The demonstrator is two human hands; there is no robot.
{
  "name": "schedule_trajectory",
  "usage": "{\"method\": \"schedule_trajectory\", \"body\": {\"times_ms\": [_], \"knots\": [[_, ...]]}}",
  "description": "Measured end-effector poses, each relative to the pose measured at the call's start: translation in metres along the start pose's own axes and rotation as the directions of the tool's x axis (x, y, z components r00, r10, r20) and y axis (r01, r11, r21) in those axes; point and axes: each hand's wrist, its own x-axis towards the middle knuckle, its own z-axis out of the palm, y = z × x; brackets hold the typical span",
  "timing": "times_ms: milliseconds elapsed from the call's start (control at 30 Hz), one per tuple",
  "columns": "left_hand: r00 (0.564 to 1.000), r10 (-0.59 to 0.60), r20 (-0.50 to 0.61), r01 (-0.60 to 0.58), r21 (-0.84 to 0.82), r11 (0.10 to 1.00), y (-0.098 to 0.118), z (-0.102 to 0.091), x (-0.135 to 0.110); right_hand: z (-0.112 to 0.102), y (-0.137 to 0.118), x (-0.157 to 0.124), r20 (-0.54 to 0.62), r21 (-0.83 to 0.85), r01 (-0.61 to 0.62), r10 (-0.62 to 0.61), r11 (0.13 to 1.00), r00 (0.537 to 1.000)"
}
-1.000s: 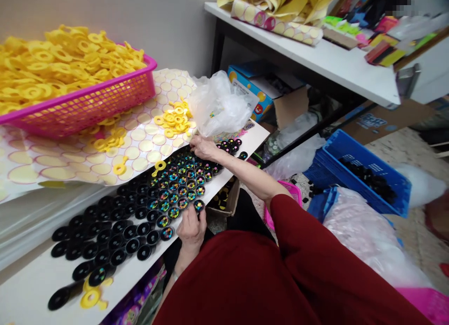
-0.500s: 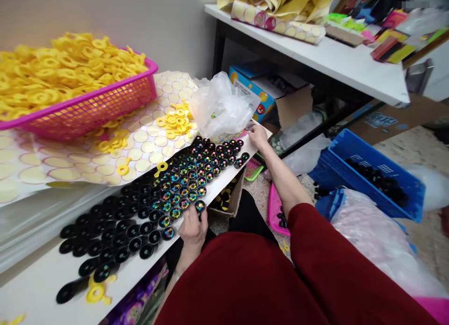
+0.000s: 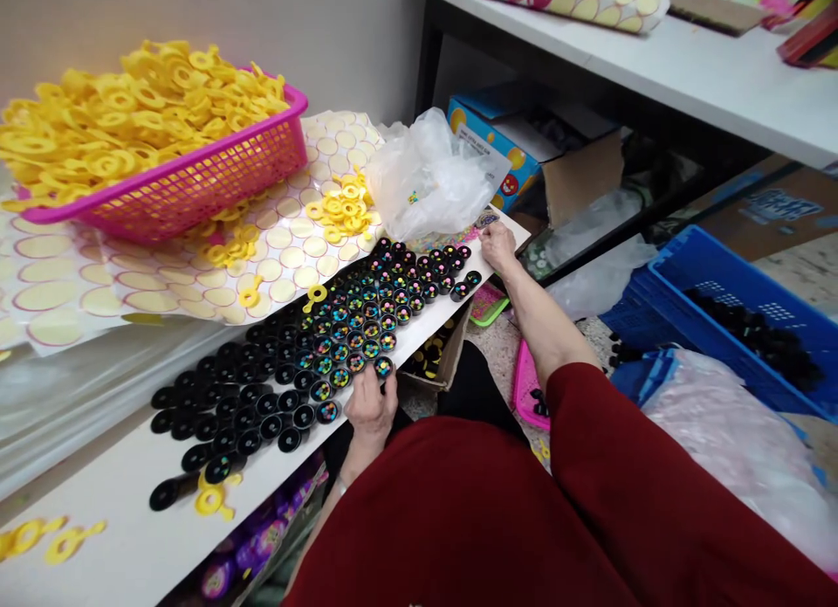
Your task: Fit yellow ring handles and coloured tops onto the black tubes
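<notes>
Small black round cups (image 3: 271,426) stand in slanting rows on a narrow white board (image 3: 124,454); many hold colourful beads, others look bare inside. At the board's front edge, the fingers of my left hand (image 3: 370,410) are closed on a black cup with colourful beads (image 3: 383,368). My right hand (image 3: 498,245) rests at the board's far end with its fingers curled together, beside pink and mixed loose beads (image 3: 466,237). What lies in those fingers is hidden. A crumpled clear plastic bag (image 3: 436,175) sits just left of it.
A pink basket (image 3: 202,192) heaped with yellow ring-shaped pieces (image 3: 140,109) stands at left on a circle-printed sheet (image 3: 288,258). Below the board is a carton (image 3: 451,362). A blue crate (image 3: 733,275) with black parts is at right, and a white table (image 3: 608,57) behind.
The view has shifted, so the board and basket appear a little higher and further right. Both hands keep about the same places relative to the cups and beads.
</notes>
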Motion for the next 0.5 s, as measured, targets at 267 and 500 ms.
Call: {"method": "schedule_trajectory", "body": {"times_ms": [267,500], "knots": [[1.0,0.001,-0.03,-0.002,-0.013,1.0,-0.001,0.002,0.0,-0.004,0.007,-0.011,0.119,0.028,-0.014,0.01,1.0,0.993],[0.999,-0.045,-0.023,0.044,-0.071,0.997,-0.003,0.004,-0.001,-0.008,0.008,-0.011,0.072,0.061,-0.014,0.009,0.998,0.997]]}}
